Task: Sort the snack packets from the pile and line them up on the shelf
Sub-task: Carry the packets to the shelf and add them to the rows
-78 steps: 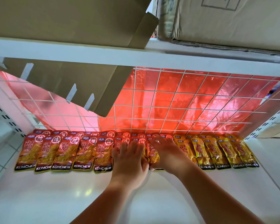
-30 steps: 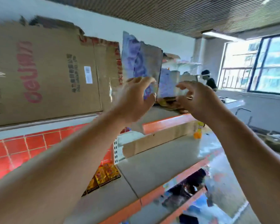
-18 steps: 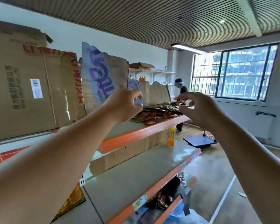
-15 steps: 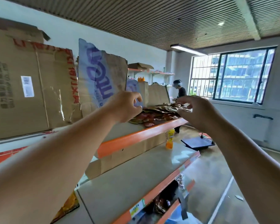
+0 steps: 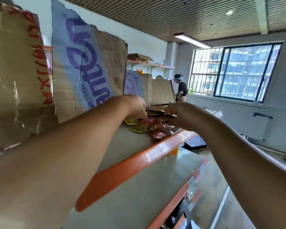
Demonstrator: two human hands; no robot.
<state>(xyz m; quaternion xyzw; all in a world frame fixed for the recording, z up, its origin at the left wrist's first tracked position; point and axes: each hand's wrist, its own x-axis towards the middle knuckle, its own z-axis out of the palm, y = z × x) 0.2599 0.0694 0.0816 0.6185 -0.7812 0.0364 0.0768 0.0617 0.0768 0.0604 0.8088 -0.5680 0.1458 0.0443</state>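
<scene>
A pile of red and yellow snack packets [image 5: 153, 128] lies on the top shelf, just behind its orange front edge [image 5: 139, 162]. Both my arms reach up to the pile. My left hand [image 5: 135, 105] is over the pile's left side with its fingers bent down onto a yellow packet; the back of the hand hides the fingertips. My right hand [image 5: 176, 113] hovers over the right side, fingers loosely curled and touching the top packets, with nothing plainly held.
Torn cardboard sheets [image 5: 82, 71] stand along the back of the top shelf. A grey lower shelf [image 5: 147, 187] juts out below, with an orange bottle [image 5: 173, 151] on it. Another person [image 5: 182, 88] stands by the window.
I turned from the lined-up row on the lower shelf to the top shelf. In the last half second both hands moved forward and down onto the pile.
</scene>
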